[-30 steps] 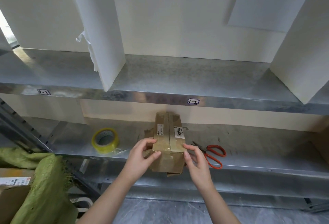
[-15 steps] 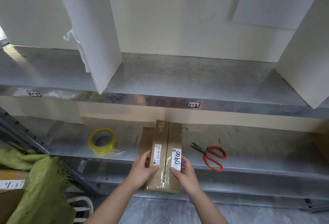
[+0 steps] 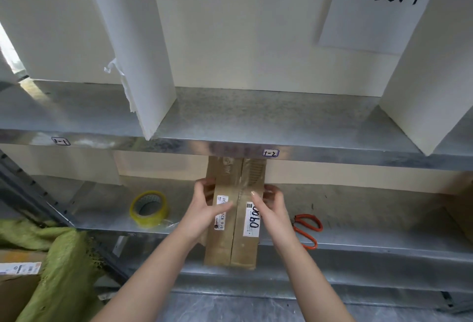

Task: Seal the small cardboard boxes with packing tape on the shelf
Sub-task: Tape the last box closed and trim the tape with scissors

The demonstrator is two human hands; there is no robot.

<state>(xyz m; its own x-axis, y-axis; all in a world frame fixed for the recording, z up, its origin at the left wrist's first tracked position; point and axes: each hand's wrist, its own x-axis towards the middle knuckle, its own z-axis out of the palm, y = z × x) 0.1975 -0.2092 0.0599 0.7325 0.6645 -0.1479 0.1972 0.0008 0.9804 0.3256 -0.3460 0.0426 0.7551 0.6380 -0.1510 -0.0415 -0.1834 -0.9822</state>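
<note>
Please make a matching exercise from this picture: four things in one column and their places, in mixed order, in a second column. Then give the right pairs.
Things
1. box
2. tape roll
3. scissors
4. green cloth

Places
A. on the shelf, right of the box
B. bottom left, lower than the shelf
C. between the left hand and the right hand
D. on the shelf, left of the box

Pairs: 1-C, 2-D, 3-A, 4-B

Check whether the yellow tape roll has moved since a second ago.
No. The tape roll keeps its spot on the lower shelf, down-left of the 1-2 label.
</note>
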